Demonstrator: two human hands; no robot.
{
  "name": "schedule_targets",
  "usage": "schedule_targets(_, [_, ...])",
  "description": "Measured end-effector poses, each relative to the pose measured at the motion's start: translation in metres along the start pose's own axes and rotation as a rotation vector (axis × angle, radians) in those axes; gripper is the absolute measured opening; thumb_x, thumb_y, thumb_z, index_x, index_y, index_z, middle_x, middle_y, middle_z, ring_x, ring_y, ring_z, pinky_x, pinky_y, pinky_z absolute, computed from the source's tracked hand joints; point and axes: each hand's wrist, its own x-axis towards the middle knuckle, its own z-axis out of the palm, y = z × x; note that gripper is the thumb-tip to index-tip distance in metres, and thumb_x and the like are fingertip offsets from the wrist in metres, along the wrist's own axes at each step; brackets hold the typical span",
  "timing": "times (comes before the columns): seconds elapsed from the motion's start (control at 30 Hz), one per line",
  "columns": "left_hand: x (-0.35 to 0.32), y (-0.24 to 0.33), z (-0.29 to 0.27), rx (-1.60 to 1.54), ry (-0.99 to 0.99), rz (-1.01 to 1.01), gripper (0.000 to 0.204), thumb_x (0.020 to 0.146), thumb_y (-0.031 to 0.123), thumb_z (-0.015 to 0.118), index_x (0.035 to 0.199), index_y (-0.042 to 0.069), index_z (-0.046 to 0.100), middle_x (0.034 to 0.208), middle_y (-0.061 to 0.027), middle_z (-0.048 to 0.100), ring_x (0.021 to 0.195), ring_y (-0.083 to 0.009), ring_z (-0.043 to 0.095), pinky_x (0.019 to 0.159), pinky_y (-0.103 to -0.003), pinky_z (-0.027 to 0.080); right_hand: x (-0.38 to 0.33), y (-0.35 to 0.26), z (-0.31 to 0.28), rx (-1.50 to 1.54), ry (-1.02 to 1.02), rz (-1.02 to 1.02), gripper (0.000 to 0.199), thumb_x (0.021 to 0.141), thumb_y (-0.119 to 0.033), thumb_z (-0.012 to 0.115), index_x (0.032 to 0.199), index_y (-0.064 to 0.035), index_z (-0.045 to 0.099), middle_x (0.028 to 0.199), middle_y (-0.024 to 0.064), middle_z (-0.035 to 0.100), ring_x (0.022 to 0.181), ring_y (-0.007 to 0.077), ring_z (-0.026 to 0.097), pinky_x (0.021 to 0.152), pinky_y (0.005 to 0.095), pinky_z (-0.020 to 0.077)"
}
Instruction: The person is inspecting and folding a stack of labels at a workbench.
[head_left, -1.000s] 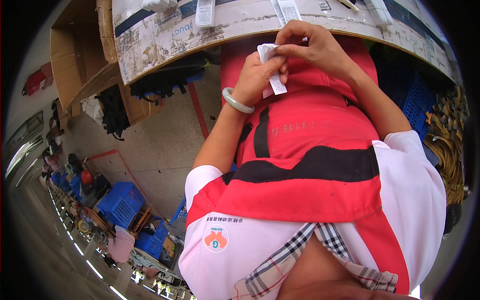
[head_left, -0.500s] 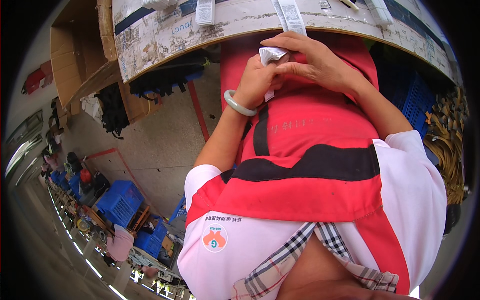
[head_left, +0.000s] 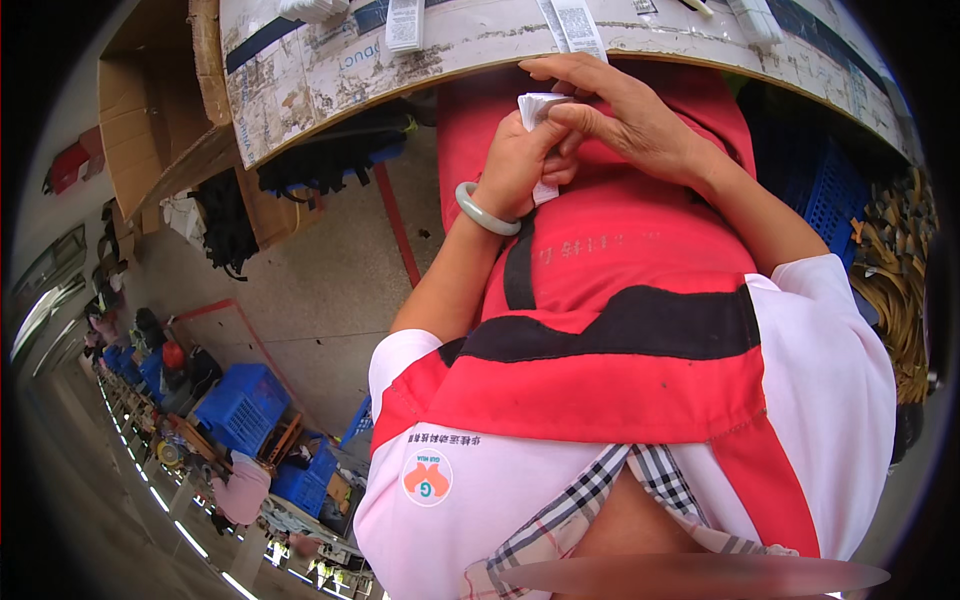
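— Moved since the earlier frames?
— Both hands, up toward the desk [head_left: 480,45] edge at the top of the frame. Right hand [head_left: 625,120] has closed over the left hand [head_left: 520,165]; the label stack [head_left: 540,110] now sits mostly hidden between them.

— Item one, label stack: position?
— Upper centre of frame, just below the desk edge, in front of the red apron [head_left: 610,290]. White, small, folded or stacked; one end hangs down past the left palm.

— Left hand: state?
— Fingers curled narrow around the stack, gripping it. Pale green bangle [head_left: 487,210] on the wrist.

— Right hand?
— Fingers [head_left: 590,115] laid across the top of the stack, pinching it against the left hand. Fingertips reach the desk edge.

— Desk contents?
— White printed strips [head_left: 570,25] lying along its worn surface, top of frame; another strip [head_left: 405,22] to the left.

— Surroundings?
— Cardboard box [head_left: 150,110], upper left. Blue crates [head_left: 240,405], lower left, on the floor. Another blue crate [head_left: 830,195] at right, beside a bundle of tan straps [head_left: 895,290].
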Motion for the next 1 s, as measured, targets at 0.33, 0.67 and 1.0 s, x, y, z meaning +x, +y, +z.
schedule_targets(0.33, [0.001, 0.002, 0.011, 0.077, 0.134, 0.027, 0.015, 0.101, 0.021, 0.052, 0.096, 0.008, 0.056, 0.068, 0.0026, 0.048, 0.050, -0.0051, 0.039, 0.042, -0.022, 0.032, -0.005, -0.001, 0.002, -0.342, -0.022, -0.103, 0.057, 0.094, -0.027, 0.061, 0.144, -0.0114, 0.040, 0.136, 0.0144, 0.049, 0.122, 0.0294, 0.050, 0.102, 0.0363, 0.0414])
schedule_targets(0.67, [0.000, 0.010, 0.014, 0.311, 0.001, -0.130, 0.018, 0.099, 0.019, 0.056, 0.102, 0.003, 0.063, 0.064, 0.0038, 0.043, 0.049, -0.0034, 0.035, 0.043, -0.021, 0.027, 0.003, 0.018, -0.027, -0.021, 0.284, -0.014, 0.015, 0.089, -0.018, 0.068, 0.092, -0.0026, 0.069, 0.080, 0.0050, 0.066, 0.071, 0.0154, 0.061, 0.063, 0.0289, 0.0485])
schedule_targets(1.0, [0.015, 0.010, 0.005, 0.189, 0.113, 0.018, 0.019, 0.098, 0.017, 0.056, 0.104, -0.001, 0.060, 0.067, 0.0002, 0.047, 0.052, -0.0053, 0.038, 0.046, -0.021, 0.034, 0.002, 0.102, -0.129, -0.894, 0.754, -0.019, 0.021, 0.084, -0.018, 0.071, 0.104, -0.0139, 0.074, 0.111, 0.0059, 0.065, 0.102, 0.0246, 0.058, 0.089, 0.0340, 0.0459])
